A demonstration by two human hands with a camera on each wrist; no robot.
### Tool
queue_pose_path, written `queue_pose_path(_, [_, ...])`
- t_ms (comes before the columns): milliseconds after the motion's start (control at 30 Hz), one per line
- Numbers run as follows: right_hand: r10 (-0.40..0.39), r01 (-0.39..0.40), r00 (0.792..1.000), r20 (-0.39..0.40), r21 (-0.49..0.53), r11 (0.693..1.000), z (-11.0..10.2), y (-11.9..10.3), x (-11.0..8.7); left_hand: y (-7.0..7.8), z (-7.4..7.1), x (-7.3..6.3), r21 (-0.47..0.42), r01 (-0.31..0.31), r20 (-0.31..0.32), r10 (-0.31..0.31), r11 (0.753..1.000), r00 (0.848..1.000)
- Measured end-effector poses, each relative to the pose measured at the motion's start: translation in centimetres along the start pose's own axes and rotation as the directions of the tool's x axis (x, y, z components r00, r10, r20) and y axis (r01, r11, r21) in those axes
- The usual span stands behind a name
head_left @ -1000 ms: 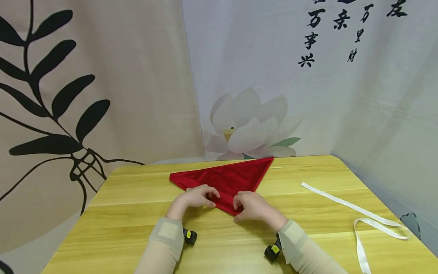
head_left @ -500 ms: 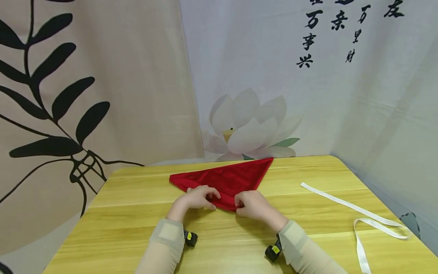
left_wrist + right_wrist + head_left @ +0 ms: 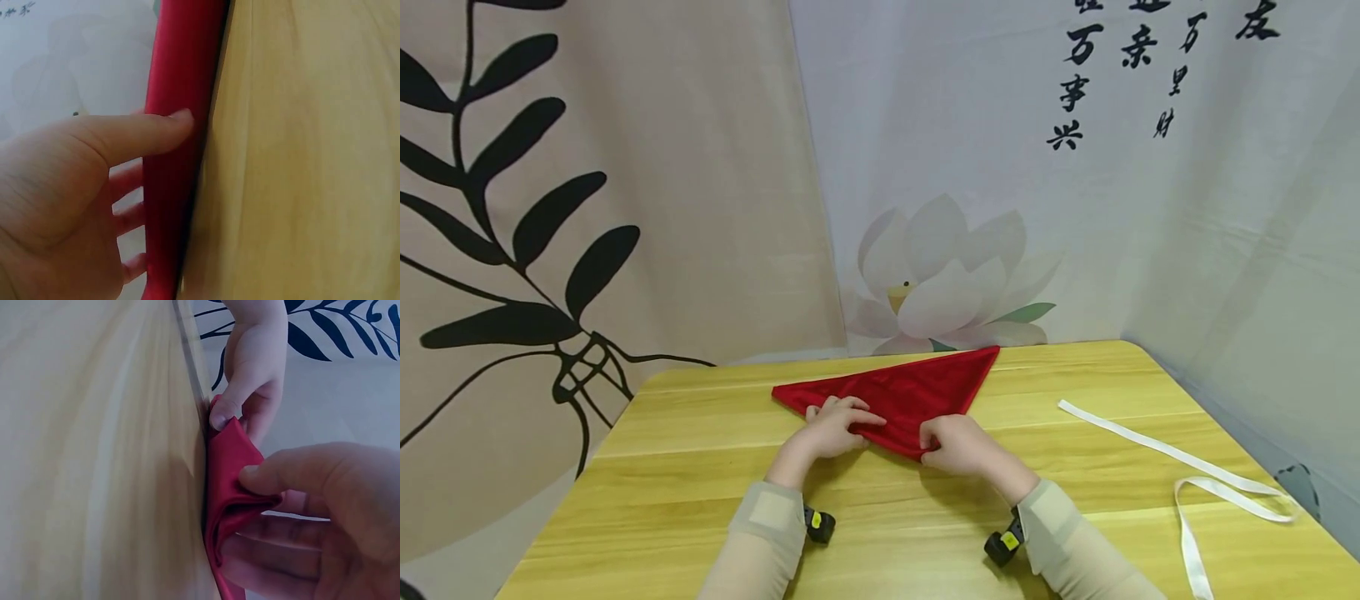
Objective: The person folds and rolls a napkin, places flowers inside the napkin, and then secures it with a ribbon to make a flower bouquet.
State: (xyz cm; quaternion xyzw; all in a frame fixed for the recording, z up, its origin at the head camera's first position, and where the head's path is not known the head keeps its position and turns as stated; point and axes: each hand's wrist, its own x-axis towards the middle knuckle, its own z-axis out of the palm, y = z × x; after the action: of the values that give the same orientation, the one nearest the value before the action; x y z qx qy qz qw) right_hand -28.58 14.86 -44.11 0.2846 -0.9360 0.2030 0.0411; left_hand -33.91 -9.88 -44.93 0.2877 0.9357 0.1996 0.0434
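Note:
A shiny red neckerchief [image 3: 917,387], roughly triangular, lies on the wooden table with its near edge folded over. My left hand [image 3: 833,429] holds that edge left of the middle. In the left wrist view its thumb [image 3: 178,128] lies on the front of the fold while the other fingers reach behind. To the right, my right hand [image 3: 958,443] pinches the near corner. The right wrist view shows layered folds of the neckerchief [image 3: 234,465] between its thumb [image 3: 253,478] and fingers, partly hiding the fingertips.
A long white ribbon [image 3: 1172,450] lies loosely looped on the right side of the table [image 3: 647,500]. Behind the table hangs a printed curtain [image 3: 730,183] with leaves, a lotus and writing. Small black cameras [image 3: 820,527] are strapped to both wrists.
The near corner of the neckerchief has been folded up and in by my right hand, which has shifted slightly right. My left fingers have stretched further across the cloth.

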Motion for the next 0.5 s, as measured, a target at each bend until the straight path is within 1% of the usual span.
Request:
queue_pose_path(67, [0.013, -0.013, 1.000, 0.011, 0.027, 1.000, -0.1, 0.1, 0.0, 0.0, 0.0, 0.0, 0.005, -0.003, 0.008, 0.003, 1.000, 1.000])
queue_pose_path(233, [0.023, -0.026, 0.999, 0.030, 0.085, 0.996, -0.7, 0.3, -0.1, -0.1, -0.4, 0.0, -0.004, 0.011, 0.038, -0.011, 1.000, 0.999])
queue_pose_path(400, [0.027, -0.032, 0.998, 0.051, 0.114, 0.993, -1.1, 0.4, -0.1, -0.1, -0.8, 0.0, 0.006, -0.005, 0.046, 0.005, 1.000, 0.999])
queue_pose_path(500, [0.048, -0.058, 0.997, 0.066, 0.161, 0.985, -1.4, 0.4, 0.0, 0.0, -1.0, 0.0, 0.007, 0.004, 0.052, -0.004, 1.000, 0.999])
